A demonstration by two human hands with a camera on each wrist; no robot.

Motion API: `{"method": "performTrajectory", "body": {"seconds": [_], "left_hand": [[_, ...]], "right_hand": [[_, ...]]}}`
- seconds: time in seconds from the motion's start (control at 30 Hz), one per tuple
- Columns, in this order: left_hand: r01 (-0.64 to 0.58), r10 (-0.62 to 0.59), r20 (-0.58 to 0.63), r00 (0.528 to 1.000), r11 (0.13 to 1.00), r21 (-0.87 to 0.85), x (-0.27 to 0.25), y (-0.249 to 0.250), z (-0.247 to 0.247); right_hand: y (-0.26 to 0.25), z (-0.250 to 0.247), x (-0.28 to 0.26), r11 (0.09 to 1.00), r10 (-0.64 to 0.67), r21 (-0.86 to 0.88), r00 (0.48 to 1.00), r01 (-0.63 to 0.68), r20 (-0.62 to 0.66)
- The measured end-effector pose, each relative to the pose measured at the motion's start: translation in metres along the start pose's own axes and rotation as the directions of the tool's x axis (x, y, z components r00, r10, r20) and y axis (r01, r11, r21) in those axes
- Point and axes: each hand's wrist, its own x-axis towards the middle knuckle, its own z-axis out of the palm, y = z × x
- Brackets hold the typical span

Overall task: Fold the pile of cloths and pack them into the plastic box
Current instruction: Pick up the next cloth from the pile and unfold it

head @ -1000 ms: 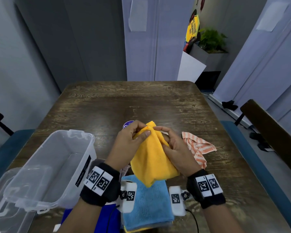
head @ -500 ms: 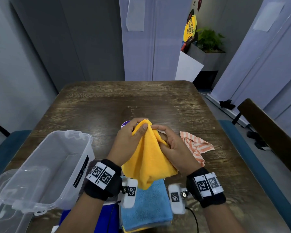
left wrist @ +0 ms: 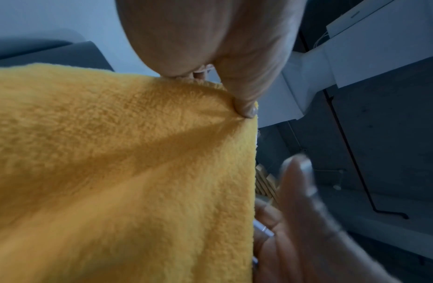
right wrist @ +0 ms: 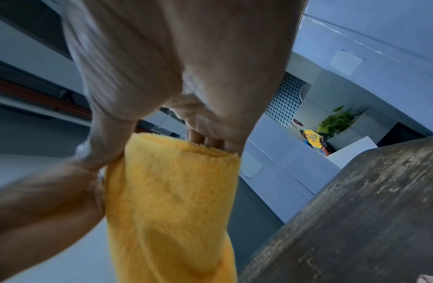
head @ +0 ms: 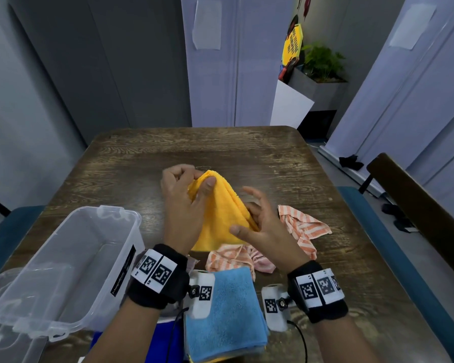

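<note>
In the head view, your right hand (head: 262,229) had let go of the top it shared 1 second earlier and dropped along the right edge of the yellow cloth (head: 218,218), fingers spread and gripping nothing. Your left hand (head: 184,203) alone pinched the peak, lifted above the table (head: 220,153). You were probably seeking the next corner to fold, with the plastic box (head: 121,213) waiting on your left.

In the left wrist view, your thumb dented plush, creased pile.

In the right wrist view, the cloth hung doubled, with your fingers (right wrist: 205,141) just behind its rounded fold.

yellow cloth (head: 220,218): part behind left hand (head: 184,205) | right hand (left wrist: 307,220): blurred in left wrist view | clear lid (head: 0,344): cut off
</note>
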Motion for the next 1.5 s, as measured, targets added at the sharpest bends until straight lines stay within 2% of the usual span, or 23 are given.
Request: {"method": "performTrajectory", "body": {"seconds": [0.1,0.17,0.3,0.37,0.43,0.53,0.63,0.7,0.9,1.0,1.07,1.13,1.2,1.27,1.33,1.37,1.43,1.5], "left_hand": [[-0.103,0.105,-0.020,0.994,0.992,0.074,0.004,0.009,-0.001],[-0.131,0.132,-0.006,0.991,0.991,0.025,0.006,0.018,-0.002],[-0.123,0.123,-0.054,0.991,0.992,0.004,0.007,0.021,-0.006],[-0.071,0.071,-0.049,0.996,0.997,0.009,0.006,0.014,-0.007],[-0.015,0.015,-0.030,0.999,1.000,0.001,0.005,0.004,-0.009],[0.055,-0.054,0.008,0.998,0.997,-0.056,0.000,-0.005,-0.008],[0.100,-0.102,-0.018,0.995,0.993,-0.066,-0.005,-0.005,-0.006],[0.128,-0.130,-0.055,0.990,0.991,-0.038,-0.009,-0.001,-0.003],[0.236,-0.228,-0.103,0.968,0.969,0.072,-0.018,0.003,0.001],[0.212,-0.198,-0.113,0.974,0.968,0.135,-0.023,-0.003,0.002],[0.222,-0.215,-0.057,0.975,0.962,0.158,-0.022,-0.012,0.003],[0.238,-0.257,0.055,0.965,0.942,0.238,-0.020,-0.026,0.004],[0.133,-0.174,0.157,0.972,0.962,0.240,-0.022,-0.031,0.004],[0.037,-0.056,0.260,0.964,0.997,0.075,-0.026,-0.020,0.005],[0.094,-0.042,0.401,0.915,0.990,-0.110,-0.029,-0.001,0.009],[0.128,-0.052,0.461,0.886,0.982,-0.136,-0.028,0.005,0.010],[0.124,-0.061,0.500,0.864,0.988,-0.093,-0.025,0.009,0.013],[0.117,-0.074,0.433,0.898,0.990,-0.074,-0.026,0.008,0.014]], "right_hand": [[0.011,0.004,0.004,0.968,0.046,-0.246,0.997,-0.058,-0.054],[0.018,0.003,0.007,0.947,-0.005,-0.320,0.992,-0.037,-0.129],[0.008,-0.005,0.004,0.994,-0.068,-0.099,0.966,0.045,-0.250],[-0.002,-0.011,0.003,0.995,-0.056,0.067,0.948,0.080,-0.312],[-0.010,-0.017,0.003,0.984,-0.049,0.141,0.936,0.105,-0.350],[-0.018,-0.023,0.004,0.982,-0.185,-0.101,0.898,0.157,-0.400],[-0.016,-0.022,0.009,0.903,-0.355,-0.371,0.861,0.216,-0.363],[-0.014,-0.019,0.012,0.872,-0.392,-0.440,0.844,0.214,-0.367],[-0.021,-0.020,0.014,0.929,-0.300,-0.325,0.872,0.176,-0.387],[-0.022,-0.022,0.015,0.962,-0.222,-0.241,0.873,0.125,-0.435],[-0.021,-0.022,0.015,0.976,-0.158,-0.203,0.892,0.076,-0.424],[-0.020,-0.020,0.016,0.978,-0.106,-0.208,0.926,0.031,-0.362],[-0.022,-0.014,0.015,0.968,-0.100,-0.248,0.957,0.031,-0.274],[-0.026,-0.008,0.012,0.962,-0.130,-0.259,0.975,0.080,-0.180],[-0.031,-0.001,0.006,0.969,-0.146,-0.217,0.983,0.118,-0.115],[-0.033,0.003,0.004,0.975,-0.131,-0.193,0.986,0.109,-0.103],[-0.035,0.007,0.001,0.987,-0.078,-0.149,0.992,0.064,-0.095],[-0.033,0.006,0.003,0.984,-0.075,-0.167,0.995,0.064,-0.063]]}}
